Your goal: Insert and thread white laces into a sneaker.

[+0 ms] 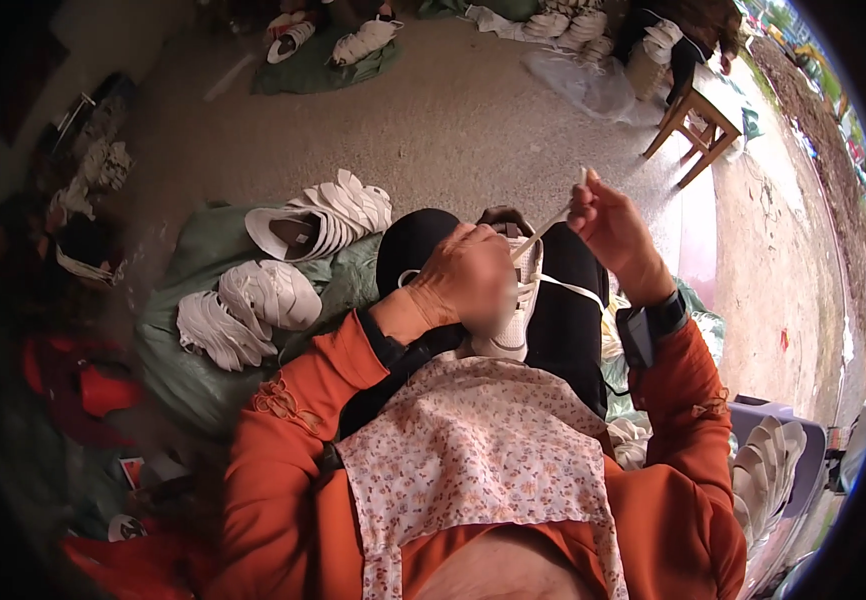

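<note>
A pale sneaker (505, 335) rests on my lap between my dark-trousered knees, with white lacing up its front. My left hand (468, 275) is closed against the sneaker's left side and covers part of it; its lower part is blurred. Raised to the right, my right hand (613, 232) pinches a white shoelace (543, 232), which runs taut and slanting down to the lacing. Another lace length (575, 288) trails from the sneaker over my right thigh. A small white loop shows beside my left wrist.
Stacked white shoe parts (323, 220) and another pile (248, 310) lie on a green sack (178, 350) at left. A wooden stool (695, 130) and clear plastic bag (588, 85) stand far right. Pale pieces fill a lilac bin (803, 470). Other people sit at the far edge.
</note>
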